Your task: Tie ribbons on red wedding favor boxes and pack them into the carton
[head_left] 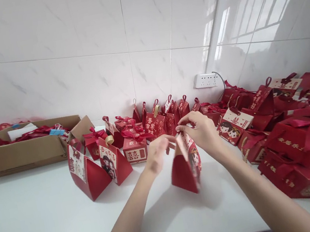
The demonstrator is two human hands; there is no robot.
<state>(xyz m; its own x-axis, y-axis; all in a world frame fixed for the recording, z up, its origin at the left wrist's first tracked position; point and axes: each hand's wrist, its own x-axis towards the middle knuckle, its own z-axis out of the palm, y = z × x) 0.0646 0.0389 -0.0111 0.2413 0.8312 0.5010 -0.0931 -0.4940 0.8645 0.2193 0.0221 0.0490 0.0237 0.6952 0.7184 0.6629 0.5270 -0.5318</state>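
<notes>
White table (57, 229), one: stretched before me. Cardboard carton (27, 156), one: sat back left. Red gift box (182, 171), one: was between my hands, mid-table. Right hand (198, 130): pinched its top. Left hand (158, 153): half-curled beside it; grip, I couldn't tell.

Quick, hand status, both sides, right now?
Left hand: beside the top of the box; whether it grips cannot be told.
Right hand: closed, pinching the box at its top.

Bright; soft shadows on the table (57, 225); held box (182, 171) slightly blurred (barred glare streaks the wall (145, 25)).
</notes>
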